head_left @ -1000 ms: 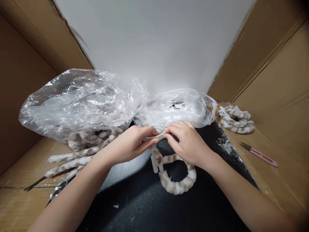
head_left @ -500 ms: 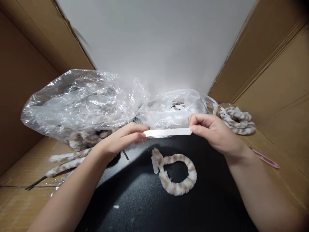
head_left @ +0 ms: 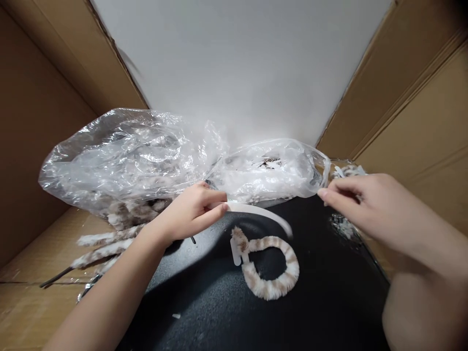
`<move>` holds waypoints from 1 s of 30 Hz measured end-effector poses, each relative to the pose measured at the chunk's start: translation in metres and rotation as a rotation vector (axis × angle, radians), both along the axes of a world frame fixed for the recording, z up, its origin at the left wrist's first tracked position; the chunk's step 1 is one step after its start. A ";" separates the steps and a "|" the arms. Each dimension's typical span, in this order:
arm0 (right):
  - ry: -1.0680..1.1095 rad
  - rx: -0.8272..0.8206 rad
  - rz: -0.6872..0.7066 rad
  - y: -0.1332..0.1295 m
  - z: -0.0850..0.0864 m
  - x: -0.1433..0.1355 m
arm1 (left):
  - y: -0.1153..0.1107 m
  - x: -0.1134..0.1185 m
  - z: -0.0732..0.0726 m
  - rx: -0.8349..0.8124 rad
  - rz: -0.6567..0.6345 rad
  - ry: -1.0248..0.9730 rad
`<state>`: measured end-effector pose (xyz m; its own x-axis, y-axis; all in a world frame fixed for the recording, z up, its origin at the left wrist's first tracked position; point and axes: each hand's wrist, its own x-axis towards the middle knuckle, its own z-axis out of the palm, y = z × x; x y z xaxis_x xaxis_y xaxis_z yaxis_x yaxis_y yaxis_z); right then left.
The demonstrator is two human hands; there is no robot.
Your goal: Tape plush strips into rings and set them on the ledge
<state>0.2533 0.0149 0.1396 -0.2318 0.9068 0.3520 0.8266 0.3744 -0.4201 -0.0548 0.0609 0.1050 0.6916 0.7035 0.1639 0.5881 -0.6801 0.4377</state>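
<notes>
My left hand (head_left: 195,209) pinches one end of a thin white strip (head_left: 256,210), which curves away to the right and droops at its free end. Closed at the fingertips, my right hand (head_left: 360,200) is apart from the strip, near the right end of the clear plastic bag (head_left: 270,183). Whether anything is between those fingertips cannot be made out. Below the strip, a furry white and brown striped loop (head_left: 291,263) lies on the black surface (head_left: 204,302), with a small white tab (head_left: 236,252) at its left side.
A larger clear bag (head_left: 120,161) bulges with furry pieces at the left. Striped furry strips (head_left: 100,253) stick out below it. More furry loops (head_left: 349,170) sit behind my right hand. Crumpled clear plastic (head_left: 343,226) lies at right. Cardboard walls (head_left: 413,97) stand on both sides.
My right hand has let go of the strip's right end and moved right. The strip, taut before, now bends downward from my left hand.
</notes>
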 end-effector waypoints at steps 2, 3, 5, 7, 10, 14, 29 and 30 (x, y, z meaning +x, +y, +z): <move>-0.020 0.051 -0.072 0.003 -0.005 -0.006 | -0.004 0.003 0.001 0.075 0.020 0.058; -0.021 0.049 -0.058 0.004 -0.008 -0.014 | -0.006 0.004 0.001 0.099 0.021 0.084; -0.035 0.014 0.042 0.006 -0.016 -0.037 | -0.010 0.008 0.001 0.131 0.010 0.117; -0.079 -0.012 0.160 0.008 -0.026 -0.060 | -0.014 0.011 0.002 0.164 -0.002 0.129; -0.129 -0.065 0.273 0.013 -0.039 -0.080 | -0.018 0.014 0.003 0.203 -0.008 0.153; -0.118 -0.104 0.292 0.015 -0.041 -0.080 | -0.021 0.017 0.003 0.210 -0.030 0.186; 0.278 -0.528 0.365 0.011 -0.033 -0.065 | -0.022 0.015 0.007 0.178 0.071 0.181; 0.277 -0.546 0.356 0.008 -0.031 -0.065 | -0.022 0.015 0.006 0.171 0.087 0.196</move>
